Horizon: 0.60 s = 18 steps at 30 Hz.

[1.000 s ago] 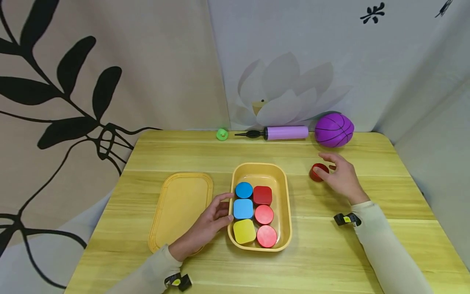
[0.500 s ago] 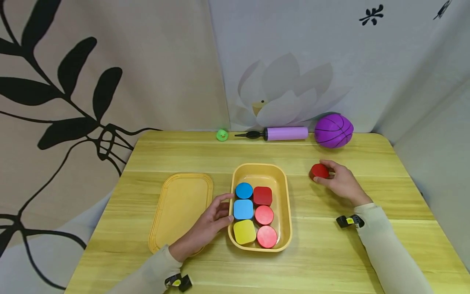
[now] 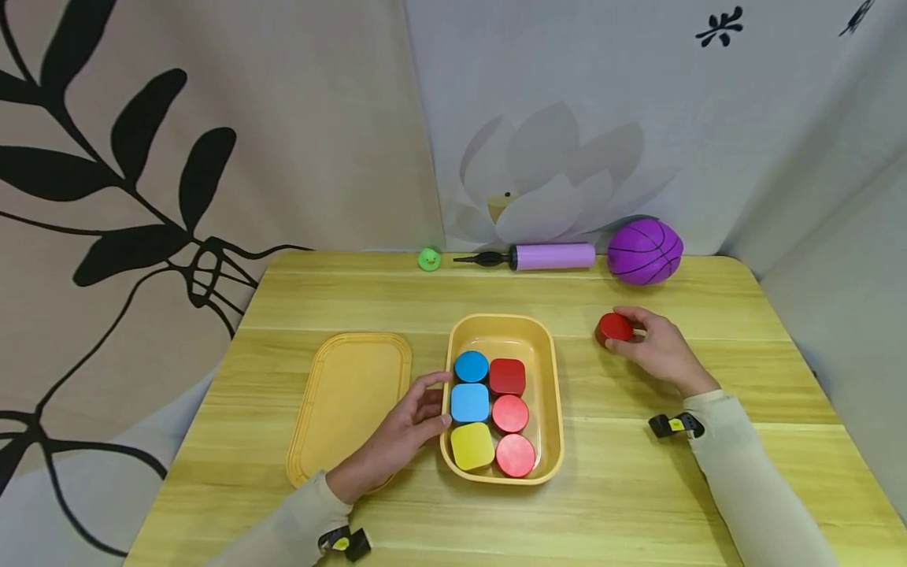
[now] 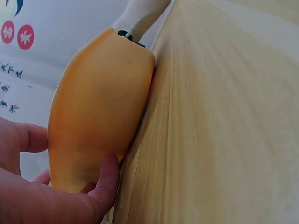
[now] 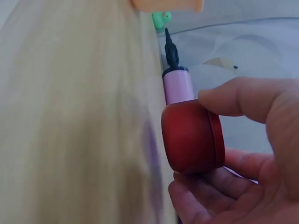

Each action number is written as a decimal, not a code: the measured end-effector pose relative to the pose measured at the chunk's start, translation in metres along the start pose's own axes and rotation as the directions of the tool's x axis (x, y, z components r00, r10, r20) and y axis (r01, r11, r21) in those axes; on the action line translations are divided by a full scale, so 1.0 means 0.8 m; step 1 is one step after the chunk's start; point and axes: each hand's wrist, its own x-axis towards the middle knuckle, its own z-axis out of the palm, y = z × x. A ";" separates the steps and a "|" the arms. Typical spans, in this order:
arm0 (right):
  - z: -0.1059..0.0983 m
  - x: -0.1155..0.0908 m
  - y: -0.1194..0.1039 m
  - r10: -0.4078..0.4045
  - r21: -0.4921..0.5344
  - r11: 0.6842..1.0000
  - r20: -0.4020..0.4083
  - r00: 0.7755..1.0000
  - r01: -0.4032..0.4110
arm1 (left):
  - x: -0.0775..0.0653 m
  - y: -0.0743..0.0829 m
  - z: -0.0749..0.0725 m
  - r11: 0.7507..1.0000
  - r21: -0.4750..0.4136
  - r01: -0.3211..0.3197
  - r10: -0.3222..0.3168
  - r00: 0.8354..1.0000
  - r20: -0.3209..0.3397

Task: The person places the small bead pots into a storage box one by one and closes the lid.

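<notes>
My right hand [image 3: 662, 350] pinches a small round red tin [image 3: 614, 327] between thumb and fingers, right of the tray. In the right wrist view the red tin [image 5: 191, 136] shows its lid seam; I cannot tell whether its base touches the table. My left hand [image 3: 397, 437] touches the left side of a yellow tray [image 3: 556, 394], fingertips and thumb against its outer wall, also in the left wrist view on the tray wall [image 4: 103, 93]. In the tray sit two blue tins [image 3: 470, 403], a yellow square tin [image 3: 472, 446], a red square tin [image 3: 506, 377] and two pinkish-red round tins [image 3: 515, 456].
A flat yellow lid [image 3: 354, 394] lies on the wooden table [image 3: 602, 520], left of the tray and partly under my left arm in view. Along the back edge are a green duck [image 3: 428, 259], a purple hand pump [image 3: 553, 257] and a purple ball [image 3: 645, 251].
My right hand has closed its fingers and thumb around the red tin, which has shifted very slightly left. The left hand and the tray have stayed in place.
</notes>
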 end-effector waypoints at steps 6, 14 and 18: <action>0.000 -0.002 -0.026 -0.064 0.032 0.997 -0.038 0.997 0.065 | 0.001 0.001 0.000 1.000 -0.001 0.001 -0.001 1.000 -0.001; 0.015 0.002 -0.066 -0.172 0.029 0.984 -0.068 0.983 0.174 | 0.000 0.004 0.001 1.000 -0.008 0.020 -0.020 1.000 -0.009; 0.027 0.006 -0.086 -0.233 0.033 0.971 -0.072 0.970 0.236 | 0.000 0.002 0.000 1.000 -0.009 0.021 -0.021 1.000 -0.007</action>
